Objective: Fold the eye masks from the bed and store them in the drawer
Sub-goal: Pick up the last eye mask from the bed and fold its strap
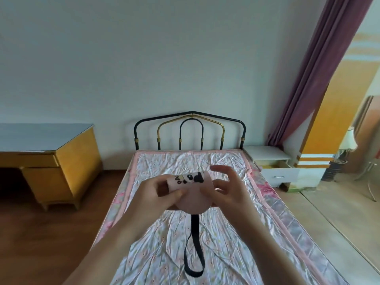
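I hold a pink eye mask (193,197) with a panda print in the air above the bed (226,243). It is folded over on itself, the panda side on top. My left hand (156,192) pinches its left edge between thumb and fingers. My right hand (228,186) touches its right side, upper fingers spread apart. The mask's black elastic strap (194,247) hangs down in a loop below my hands. The white nightstand (267,156) at the bed's far right has its drawer (277,171) pulled open.
A yellow wooden desk (61,161) stands left of the bed on the wood floor. A black and gold metal headboard (190,132) is against the wall. A purple curtain (308,79) hangs at the right, with a lamp (347,145) beyond the nightstand.
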